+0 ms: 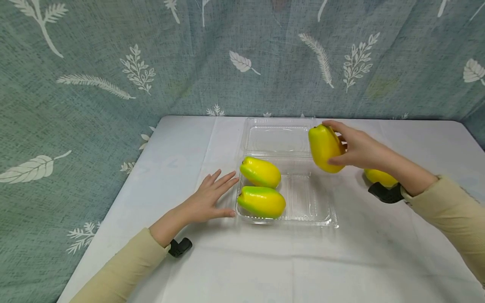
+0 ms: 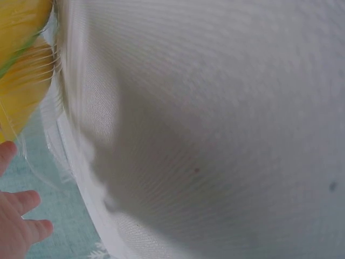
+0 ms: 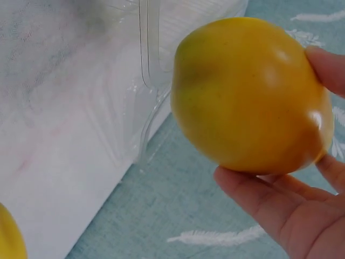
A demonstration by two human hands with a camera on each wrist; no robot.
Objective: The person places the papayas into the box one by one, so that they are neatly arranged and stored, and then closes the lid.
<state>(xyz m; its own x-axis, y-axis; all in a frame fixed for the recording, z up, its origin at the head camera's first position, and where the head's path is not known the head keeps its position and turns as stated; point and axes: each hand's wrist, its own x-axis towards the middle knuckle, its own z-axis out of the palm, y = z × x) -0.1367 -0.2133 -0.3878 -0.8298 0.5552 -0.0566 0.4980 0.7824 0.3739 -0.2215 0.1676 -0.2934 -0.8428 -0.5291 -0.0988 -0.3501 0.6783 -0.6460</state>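
Note:
In the head view my right hand (image 1: 358,145) grips a yellow-green papaya (image 1: 325,147), thumb on the near side and fingers round the far side. The papaya is held up over the back right of a clear plastic clamshell box (image 1: 303,202). Two more papayas (image 1: 261,202) lie side by side in the left half of the box. My left hand (image 1: 210,198) has its fingers spread, their tips right at the box's left edge. The right wrist view shows the held papaya (image 3: 253,97) from its rounded end, between thumb and fingers.
The box's clear lid (image 1: 280,136) lies folded back behind it. Another papaya (image 1: 380,177) rests on the white-covered table (image 1: 242,269) to the right, partly hidden under my right wrist. A leaf-patterned green-grey curtain (image 1: 212,63) hangs behind the table and along its left.

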